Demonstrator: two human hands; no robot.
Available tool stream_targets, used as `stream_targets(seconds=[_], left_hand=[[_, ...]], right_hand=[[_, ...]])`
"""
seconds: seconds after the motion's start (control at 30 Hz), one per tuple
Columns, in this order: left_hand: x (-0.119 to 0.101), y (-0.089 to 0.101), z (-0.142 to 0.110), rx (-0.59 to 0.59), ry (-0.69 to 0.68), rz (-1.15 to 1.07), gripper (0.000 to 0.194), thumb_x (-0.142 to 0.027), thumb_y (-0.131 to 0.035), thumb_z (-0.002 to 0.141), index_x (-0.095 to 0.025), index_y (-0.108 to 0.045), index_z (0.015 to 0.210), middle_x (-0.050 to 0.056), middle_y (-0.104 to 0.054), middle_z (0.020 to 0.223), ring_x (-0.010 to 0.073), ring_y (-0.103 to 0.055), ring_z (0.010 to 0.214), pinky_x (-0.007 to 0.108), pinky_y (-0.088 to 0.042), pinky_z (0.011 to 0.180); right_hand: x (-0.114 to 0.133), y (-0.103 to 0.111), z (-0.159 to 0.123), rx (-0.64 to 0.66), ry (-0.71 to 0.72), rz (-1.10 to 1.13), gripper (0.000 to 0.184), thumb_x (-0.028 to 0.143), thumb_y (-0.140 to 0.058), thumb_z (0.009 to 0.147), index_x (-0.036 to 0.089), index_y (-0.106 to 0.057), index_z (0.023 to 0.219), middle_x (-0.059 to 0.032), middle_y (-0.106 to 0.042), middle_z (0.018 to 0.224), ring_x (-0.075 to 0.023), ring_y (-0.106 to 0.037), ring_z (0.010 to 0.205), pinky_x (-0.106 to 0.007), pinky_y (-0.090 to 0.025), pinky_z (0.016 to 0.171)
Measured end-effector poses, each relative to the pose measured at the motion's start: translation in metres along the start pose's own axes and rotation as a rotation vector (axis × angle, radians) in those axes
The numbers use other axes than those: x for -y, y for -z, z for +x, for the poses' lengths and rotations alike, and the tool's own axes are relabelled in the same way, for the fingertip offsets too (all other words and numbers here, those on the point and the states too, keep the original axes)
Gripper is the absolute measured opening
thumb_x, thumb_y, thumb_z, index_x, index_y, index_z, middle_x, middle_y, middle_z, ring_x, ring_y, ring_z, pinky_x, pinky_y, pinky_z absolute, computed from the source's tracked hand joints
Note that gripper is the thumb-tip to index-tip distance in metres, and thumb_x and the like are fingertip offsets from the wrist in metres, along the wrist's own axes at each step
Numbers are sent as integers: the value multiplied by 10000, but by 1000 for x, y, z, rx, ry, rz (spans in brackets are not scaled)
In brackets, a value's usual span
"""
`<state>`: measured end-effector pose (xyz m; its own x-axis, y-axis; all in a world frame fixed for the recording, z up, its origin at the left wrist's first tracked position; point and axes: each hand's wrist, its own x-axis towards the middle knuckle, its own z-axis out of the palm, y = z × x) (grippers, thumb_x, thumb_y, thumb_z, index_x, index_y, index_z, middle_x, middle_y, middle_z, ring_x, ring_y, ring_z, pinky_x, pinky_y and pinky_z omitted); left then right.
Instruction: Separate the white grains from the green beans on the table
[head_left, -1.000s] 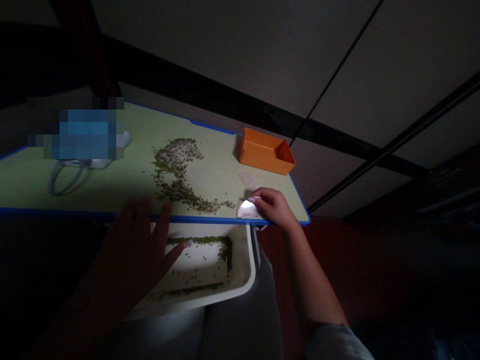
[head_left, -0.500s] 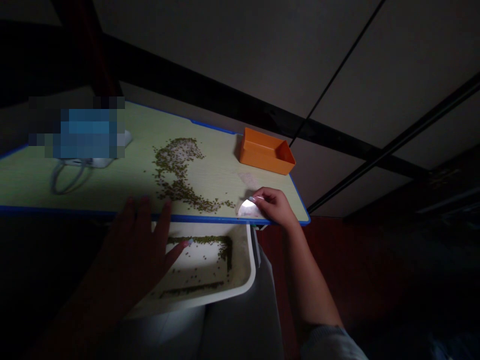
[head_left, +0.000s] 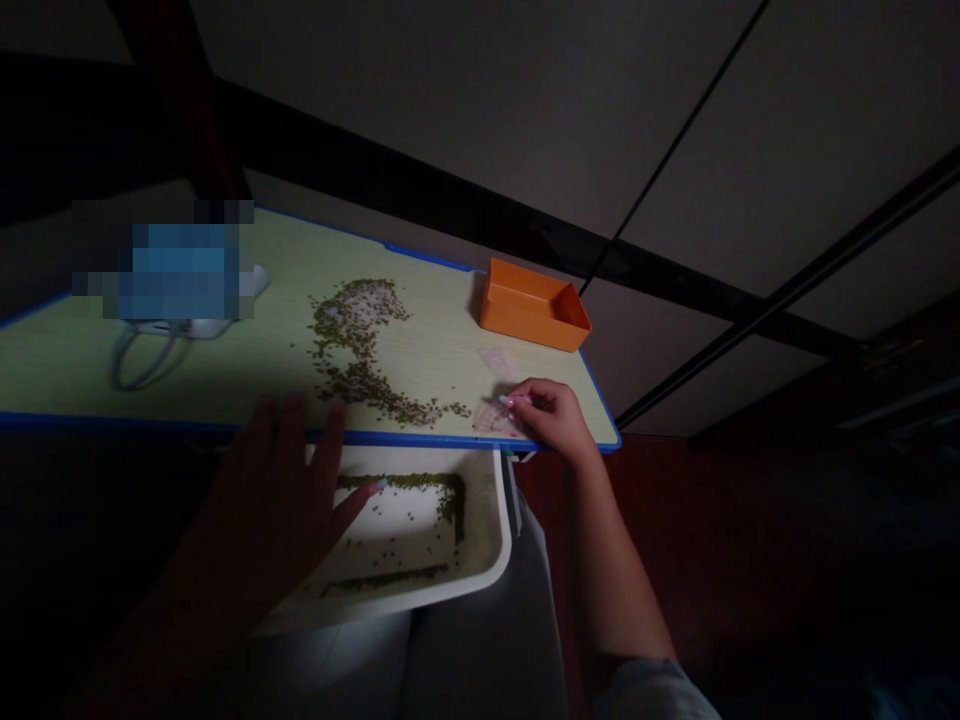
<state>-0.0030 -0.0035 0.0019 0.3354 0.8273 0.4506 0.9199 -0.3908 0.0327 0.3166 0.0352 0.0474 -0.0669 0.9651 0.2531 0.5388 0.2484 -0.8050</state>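
I had two hands over one table (head_left: 439, 335) and one white tub (head_left: 504, 535). My left grip (head_left: 274, 480) was released, holding nothing, its three visible fingers spread at the table's front edge and its one thumb stretched out above the tub. My right grip (head_left: 551, 415) was curled, thumb and fingertips drawn close together at the lower of two pinkish patches (head_left: 491, 420) on the tabletop; whether it grasped something small I could not tell. The seeds (head_left: 360, 385), too many to count, lay in one loose spread on the table between my two hands and behind them: one thick cluster at the back, paler in the middle, joined to one trailing band that ran right, towards my right fingertips, and thinned out just short of them. More seeds lay in the tub, below the front edge, banked along its back, right and front sides, with a few scattered singly on its floor. One orange box (head_left: 517, 325) stood upright near the right end, well apart from the cluster. At the left sat one white device (head_left: 202, 328) with one looped cord (head_left: 133, 387), partly hidden by one blurred blue block (head_left: 184, 265).
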Motion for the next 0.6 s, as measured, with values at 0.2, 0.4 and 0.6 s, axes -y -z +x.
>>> stream_targets(seconds=[0.2,0.4,0.6], left_hand=[[0,1,0,-4,-12,-26,866,-449,-536,836,-186,-168,1575,249,-444,1527,514,-280,1500,708,-396,1117],[0,-4,1,25,-15,60,803,-545,-432,874,-54,-321,1499,346,-397,1504,551,-310,1466,672,-409,1099],[0,-4,0,-7,-47,107,803,-526,-414,891,-47,-239,1510,395,-342,1499,578,-314,1447,667,-398,1101]], right_hand=[[-6,-2,1,-91,-46,24,295,465,-692,790,189,-667,688,0,-591,598,-130,-502,559,-244,-367,553],[-1,-3,2,-15,-50,59,281,450,-696,780,182,-668,698,17,-558,578,-116,-470,556,-236,-344,540],[6,-1,2,101,-44,109,245,419,-707,773,181,-681,722,11,-602,618,-112,-486,589,-245,-365,573]])
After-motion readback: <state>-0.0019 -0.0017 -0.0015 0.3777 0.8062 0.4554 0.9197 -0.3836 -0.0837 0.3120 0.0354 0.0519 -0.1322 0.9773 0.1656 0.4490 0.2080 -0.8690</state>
